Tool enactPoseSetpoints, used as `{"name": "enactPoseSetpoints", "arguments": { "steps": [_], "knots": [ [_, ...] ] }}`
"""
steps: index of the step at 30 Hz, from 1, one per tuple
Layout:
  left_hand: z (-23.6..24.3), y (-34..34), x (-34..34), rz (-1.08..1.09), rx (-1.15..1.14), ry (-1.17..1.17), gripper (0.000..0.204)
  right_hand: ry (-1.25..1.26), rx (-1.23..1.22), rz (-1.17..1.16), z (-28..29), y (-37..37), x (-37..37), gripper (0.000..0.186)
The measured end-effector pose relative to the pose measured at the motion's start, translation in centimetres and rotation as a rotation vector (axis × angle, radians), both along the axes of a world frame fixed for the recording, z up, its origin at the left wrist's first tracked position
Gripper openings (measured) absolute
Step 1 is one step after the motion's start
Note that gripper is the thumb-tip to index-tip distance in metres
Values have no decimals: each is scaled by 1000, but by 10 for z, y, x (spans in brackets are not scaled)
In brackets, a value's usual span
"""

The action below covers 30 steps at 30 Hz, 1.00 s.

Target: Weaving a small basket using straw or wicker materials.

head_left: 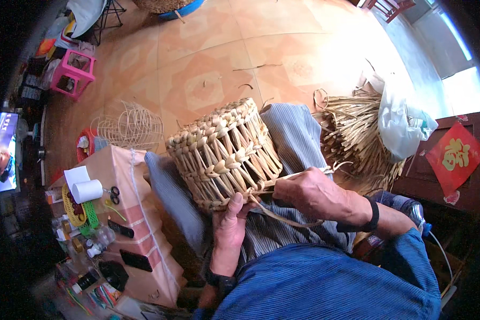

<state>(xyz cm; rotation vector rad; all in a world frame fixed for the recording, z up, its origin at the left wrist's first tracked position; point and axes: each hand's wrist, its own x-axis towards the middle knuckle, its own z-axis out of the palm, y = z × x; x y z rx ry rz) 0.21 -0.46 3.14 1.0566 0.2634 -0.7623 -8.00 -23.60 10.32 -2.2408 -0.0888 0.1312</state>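
A woven straw basket [224, 152] lies tilted on my lap, its rim toward me. My left hand [230, 221] grips the basket's near rim from below, thumb pressed on the weave. My right hand [306, 193] pinches a flat straw strip [290, 220] at the rim; the strip loops down over my striped trousers. The basket's inside is hidden.
A heap of loose straw strips [357, 136] and a white plastic bag [402, 125] lie to my right. A wire basket frame [129, 127] stands on the tiled floor. At my left, a box table [138, 213] carries a paper roll, scissors and small items. A pink stool [73, 73] is far left.
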Motion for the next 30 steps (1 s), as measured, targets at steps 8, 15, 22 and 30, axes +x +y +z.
{"name": "enactPoseSetpoints", "arguments": {
  "steps": [8,15,22,30],
  "knots": [
    [-4,3,2,-29,-98,9,59,-9,-47,-138,8,6,-7,20],
    [1,-3,-2,24,-126,49,59,-86,-369,-96,12,47,-17,32],
    [-2,3,-1,-13,-73,-7,58,-70,-201,-42,-2,30,-15,15],
    [-3,-2,-1,13,-99,-49,51,-86,-141,-9,-5,14,-7,12]
  ]
}}
